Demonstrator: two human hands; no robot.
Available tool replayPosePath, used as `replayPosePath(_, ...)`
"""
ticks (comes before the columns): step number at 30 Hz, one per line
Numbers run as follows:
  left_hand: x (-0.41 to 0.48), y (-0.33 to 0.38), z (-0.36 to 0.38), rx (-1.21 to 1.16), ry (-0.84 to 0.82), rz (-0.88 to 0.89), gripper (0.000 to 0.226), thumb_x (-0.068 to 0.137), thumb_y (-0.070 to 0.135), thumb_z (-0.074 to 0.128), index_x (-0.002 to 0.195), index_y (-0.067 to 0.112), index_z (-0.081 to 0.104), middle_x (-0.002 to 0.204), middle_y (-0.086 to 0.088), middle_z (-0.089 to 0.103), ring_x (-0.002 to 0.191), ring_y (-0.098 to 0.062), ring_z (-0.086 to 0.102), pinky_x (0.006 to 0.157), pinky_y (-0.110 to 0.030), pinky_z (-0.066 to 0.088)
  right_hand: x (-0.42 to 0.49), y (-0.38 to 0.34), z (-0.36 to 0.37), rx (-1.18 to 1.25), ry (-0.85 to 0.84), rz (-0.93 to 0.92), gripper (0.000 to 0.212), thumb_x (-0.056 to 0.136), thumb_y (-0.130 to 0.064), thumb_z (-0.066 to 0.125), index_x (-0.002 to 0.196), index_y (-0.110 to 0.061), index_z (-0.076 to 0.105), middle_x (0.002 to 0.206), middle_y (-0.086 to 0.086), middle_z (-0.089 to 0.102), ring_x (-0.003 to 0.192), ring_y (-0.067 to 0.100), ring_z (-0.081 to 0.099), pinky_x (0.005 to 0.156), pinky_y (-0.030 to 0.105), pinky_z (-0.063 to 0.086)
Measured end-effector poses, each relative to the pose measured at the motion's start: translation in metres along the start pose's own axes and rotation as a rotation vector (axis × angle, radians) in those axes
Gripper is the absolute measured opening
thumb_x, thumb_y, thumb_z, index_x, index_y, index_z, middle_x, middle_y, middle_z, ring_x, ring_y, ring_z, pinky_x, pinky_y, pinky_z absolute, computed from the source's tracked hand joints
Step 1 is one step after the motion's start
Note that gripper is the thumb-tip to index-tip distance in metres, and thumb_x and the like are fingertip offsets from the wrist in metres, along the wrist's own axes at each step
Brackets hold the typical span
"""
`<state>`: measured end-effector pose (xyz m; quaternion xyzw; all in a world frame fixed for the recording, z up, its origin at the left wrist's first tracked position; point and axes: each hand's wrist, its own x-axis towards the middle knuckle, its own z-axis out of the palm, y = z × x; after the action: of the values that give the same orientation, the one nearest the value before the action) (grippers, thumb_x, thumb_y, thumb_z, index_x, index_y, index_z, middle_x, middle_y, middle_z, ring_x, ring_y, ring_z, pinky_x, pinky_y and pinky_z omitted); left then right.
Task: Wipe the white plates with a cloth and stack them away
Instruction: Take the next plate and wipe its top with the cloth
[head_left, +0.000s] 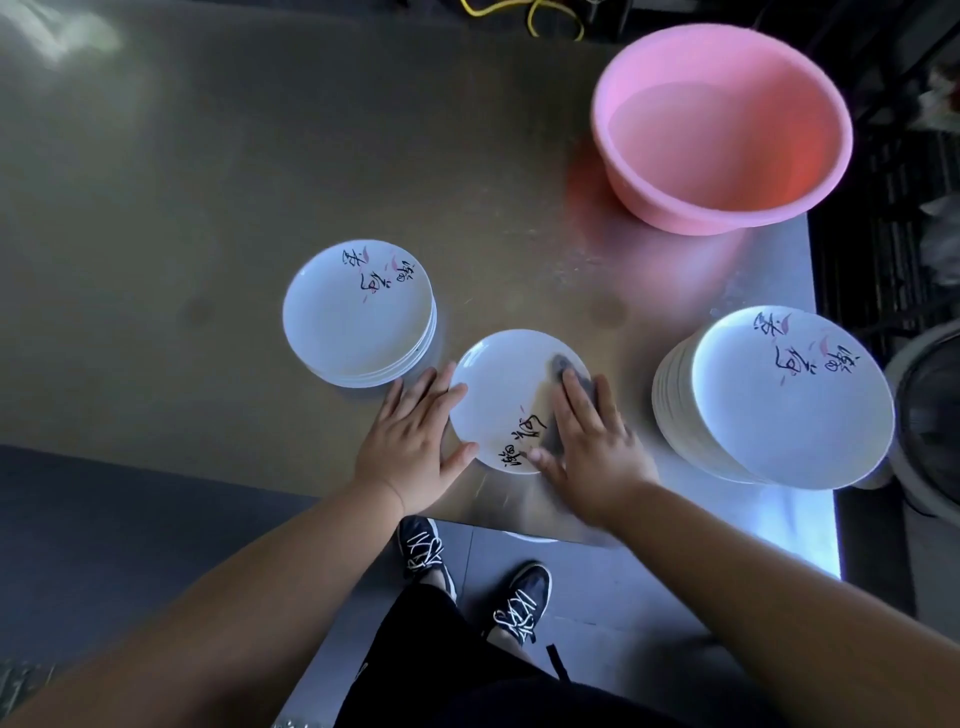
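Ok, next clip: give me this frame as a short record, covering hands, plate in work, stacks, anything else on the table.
surface: metal table
plate in work: single white plate, flat on table between the stacks
right hand: flat, pressing grey cloth onto that plate
left hand: flat, fingers against the plate's left rim
left stack: shorter
right stack: taller
other: pink basin, far right

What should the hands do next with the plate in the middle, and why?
Probably slide the grey cloth leftward across the plate. The right hand presses the cloth flat on the plate's right side, while the left hand steadies its left rim, so the rest likely needs wiping before stacking.
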<state>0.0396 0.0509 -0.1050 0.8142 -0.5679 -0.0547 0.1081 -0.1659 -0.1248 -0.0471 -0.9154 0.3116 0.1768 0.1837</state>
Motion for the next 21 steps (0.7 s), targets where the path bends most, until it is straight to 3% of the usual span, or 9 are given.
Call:
replayPosePath(5, 0.000, 0.001, -0.001, -0.017, -0.018, -0.008, 0.071, 0.096, 0.063, 0.046, 0.152, 0.020, 0.043, 0.174, 0.000, 0.021, 0.158, -0.027, 0.026, 0.128, -0.056, 0.018, 0.013, 0.003, -0.004, 0.036, 0.012, 0.005, 0.089, 0.098, -0.071, 0.021, 0.167, -0.022, -0.006, 0.171, -0.013, -0.027, 0.160, 0.026, -0.016, 0.130, 0.045, 0.013)
replayPosePath(7, -0.003, 0.003, -0.003, -0.030, -0.019, -0.028, 0.073, 0.092, 0.067, 0.049, 0.147, 0.019, 0.046, 0.174, -0.003, 0.021, 0.157, -0.030, 0.028, 0.128, -0.056, 0.019, -0.022, -0.012, 0.012, 0.101, 0.000, 0.032, 0.094, 0.095, -0.073, 0.016, 0.168, -0.017, -0.003, 0.171, -0.008, -0.028, 0.161, 0.030, -0.012, 0.131, 0.045, 0.012)
replayPosePath(10, -0.011, 0.008, -0.007, -0.015, 0.035, 0.059, 0.070, 0.087, 0.072, 0.058, 0.127, 0.014, 0.059, 0.172, -0.007, 0.026, 0.155, -0.034, 0.032, 0.126, -0.055, 0.024, -0.054, -0.026, 0.022, 0.187, -0.090, 0.058, 0.096, 0.091, -0.077, 0.010, 0.166, -0.020, -0.013, 0.167, -0.011, -0.036, 0.159, 0.024, -0.023, 0.132, 0.041, 0.003)
replayPosePath(13, -0.020, 0.011, -0.011, -0.022, 0.050, 0.205, 0.047, 0.089, 0.061, 0.069, 0.103, 0.016, 0.063, 0.166, -0.006, 0.040, 0.157, -0.026, 0.030, 0.125, -0.055, 0.026, -0.034, -0.015, 0.008, 0.174, -0.037, 0.033, 0.089, 0.101, -0.069, 0.027, 0.165, -0.026, -0.016, 0.167, -0.019, -0.033, 0.159, 0.022, -0.023, 0.131, 0.043, 0.013)
replayPosePath(16, -0.019, 0.014, -0.009, -0.086, 0.090, 0.205, 0.027, 0.089, 0.040, 0.077, 0.094, 0.016, 0.066, 0.150, -0.003, 0.059, 0.150, -0.025, 0.041, 0.118, -0.055, 0.036, -0.003, 0.001, -0.013, 0.096, -0.018, -0.015, 0.082, 0.105, -0.062, 0.033, 0.167, -0.028, -0.010, 0.170, -0.020, -0.025, 0.160, 0.021, -0.018, 0.129, 0.045, 0.019)
replayPosePath(19, -0.020, 0.022, -0.005, -0.152, 0.113, 0.125, 0.028, 0.091, 0.044, 0.066, 0.089, 0.016, 0.067, 0.146, 0.000, 0.062, 0.145, -0.024, 0.047, 0.109, -0.052, 0.047, -0.015, -0.006, 0.002, 0.132, 0.005, 0.030, 0.084, 0.104, -0.061, 0.033, 0.167, -0.025, -0.009, 0.171, -0.015, -0.026, 0.161, 0.024, -0.013, 0.129, 0.046, 0.019)
replayPosePath(21, -0.023, 0.025, -0.001, -0.178, 0.116, 0.103, 0.030, 0.091, 0.047, 0.066, 0.088, 0.017, 0.067, 0.147, 0.001, 0.062, 0.145, -0.023, 0.048, 0.106, -0.053, 0.048, -0.047, -0.024, 0.027, 0.132, 0.000, 0.031, 0.091, 0.099, -0.067, 0.023, 0.166, -0.019, -0.014, 0.170, -0.008, -0.032, 0.161, 0.027, -0.013, 0.130, 0.046, 0.016)
